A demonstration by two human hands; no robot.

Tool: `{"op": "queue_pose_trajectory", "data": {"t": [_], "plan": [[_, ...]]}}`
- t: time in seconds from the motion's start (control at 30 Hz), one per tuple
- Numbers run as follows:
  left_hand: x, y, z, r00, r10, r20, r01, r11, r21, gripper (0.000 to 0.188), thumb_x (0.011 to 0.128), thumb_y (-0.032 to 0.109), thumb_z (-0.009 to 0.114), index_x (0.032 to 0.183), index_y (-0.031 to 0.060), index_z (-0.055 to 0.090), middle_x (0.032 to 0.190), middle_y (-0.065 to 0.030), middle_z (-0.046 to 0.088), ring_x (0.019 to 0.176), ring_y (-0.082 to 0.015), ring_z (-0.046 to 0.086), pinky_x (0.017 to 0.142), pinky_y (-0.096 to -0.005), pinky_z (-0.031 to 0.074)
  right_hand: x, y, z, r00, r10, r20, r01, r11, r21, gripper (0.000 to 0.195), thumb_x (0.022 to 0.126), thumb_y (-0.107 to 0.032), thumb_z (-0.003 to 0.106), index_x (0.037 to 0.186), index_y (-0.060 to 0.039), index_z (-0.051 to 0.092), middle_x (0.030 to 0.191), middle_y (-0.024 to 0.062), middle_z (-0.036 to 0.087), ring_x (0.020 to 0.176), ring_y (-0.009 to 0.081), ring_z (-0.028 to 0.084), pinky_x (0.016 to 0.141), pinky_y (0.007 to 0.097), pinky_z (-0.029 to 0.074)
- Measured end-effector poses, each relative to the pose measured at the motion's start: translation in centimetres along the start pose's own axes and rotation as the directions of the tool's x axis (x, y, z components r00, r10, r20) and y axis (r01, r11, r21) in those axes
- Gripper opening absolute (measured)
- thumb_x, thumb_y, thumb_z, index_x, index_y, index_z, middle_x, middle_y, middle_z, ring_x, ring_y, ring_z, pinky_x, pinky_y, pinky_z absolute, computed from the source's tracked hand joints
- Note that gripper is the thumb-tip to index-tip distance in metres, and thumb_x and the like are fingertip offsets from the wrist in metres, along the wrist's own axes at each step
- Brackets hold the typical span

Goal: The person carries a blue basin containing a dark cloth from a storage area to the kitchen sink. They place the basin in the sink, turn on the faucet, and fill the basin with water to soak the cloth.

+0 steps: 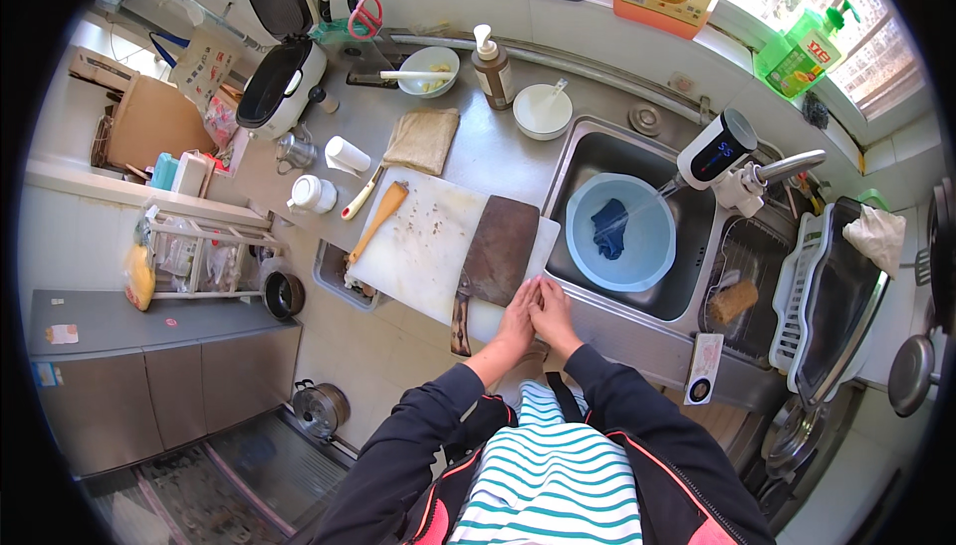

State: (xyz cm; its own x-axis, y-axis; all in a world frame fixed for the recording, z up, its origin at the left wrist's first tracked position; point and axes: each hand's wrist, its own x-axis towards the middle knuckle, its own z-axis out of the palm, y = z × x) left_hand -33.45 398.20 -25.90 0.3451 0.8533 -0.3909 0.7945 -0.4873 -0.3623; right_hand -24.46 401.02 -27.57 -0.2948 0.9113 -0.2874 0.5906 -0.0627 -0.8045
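Note:
At the front edge of the counter, my left hand [517,319] and my right hand [553,313] are pressed together, fingertips pointing away from me. Whatever may lie between the palms is hidden. Just left of them a broad, dark-bladed cleaver [502,246] rests on a white cutting board [418,235] strewn with small crumbs. Its mottled handle projects past the board's near edge. Ahead and to the right, a light blue plastic basin [579,246] sits in the steel sink [687,276]. Water runs from the faucet [793,164] onto a dark blue cloth [610,229] inside the basin.
A wooden spatula [381,220] lies on the board; a folded tan cloth [422,140] is behind it. Farther back stand a pump bottle [493,75], a white bowl [541,112] and a bowl of pale pieces [422,82]. A dish rack [798,299] stands right of the sink.

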Motion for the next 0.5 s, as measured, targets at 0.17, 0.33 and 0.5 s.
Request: {"op": "queue_pose_trajectory", "data": {"t": [0.17, 0.33, 0.5], "plan": [[-0.3, -1.3, 0.7, 0.999, -0.032, 0.039, 0.029, 0.997, 0.077, 0.06, 0.082, 0.028, 0.034, 0.133, 0.0012, 0.019, 0.139, -0.0133, 0.019, 0.13, -0.0264, 0.011, 0.106, -0.0404, 0.001, 0.5, -1.4, 1.4, 0.999, 0.007, 0.035, -0.008, 1.0, 0.021, 0.052, 0.075, -0.017, 0.047, 0.121, 0.0038, 0.039, 0.126, 0.0213, 0.036, 0.115, 0.0348, 0.032, 0.098, 0.0386, 0.025], [0.2, -2.1, 0.4, 0.995, -0.079, 0.056, 0.07, 0.986, 0.149, 0.06, 0.083, 0.03, 0.034, 0.134, 0.0046, 0.016, 0.14, -0.0105, 0.015, 0.131, -0.0259, 0.007, 0.106, -0.042, -0.001, 1.5, -2.7, 1.0, 0.998, 0.005, 0.059, -0.007, 0.999, 0.037, 0.057, 0.075, -0.019, 0.047, 0.125, 0.0047, 0.032, 0.127, 0.0215, 0.034, 0.12, 0.0335, 0.028, 0.099, 0.041, 0.019], [1.2, -3.1, -1.5, 0.978, 0.003, -0.208, -0.04, 0.984, -0.176, 0.056, 0.079, 0.023, 0.04, 0.13, 0.0023, 0.027, 0.134, -0.0143, 0.027, 0.128, -0.0271, 0.018, 0.105, -0.0407, 0.009, 1.0, -1.8, -0.7, 0.993, 0.038, -0.108, -0.021, 0.988, 0.153, 0.052, 0.079, -0.022, 0.047, 0.122, 0.0048, 0.036, 0.124, 0.0209, 0.037, 0.116, 0.0335, 0.032, 0.098, 0.0392, 0.023]]}}
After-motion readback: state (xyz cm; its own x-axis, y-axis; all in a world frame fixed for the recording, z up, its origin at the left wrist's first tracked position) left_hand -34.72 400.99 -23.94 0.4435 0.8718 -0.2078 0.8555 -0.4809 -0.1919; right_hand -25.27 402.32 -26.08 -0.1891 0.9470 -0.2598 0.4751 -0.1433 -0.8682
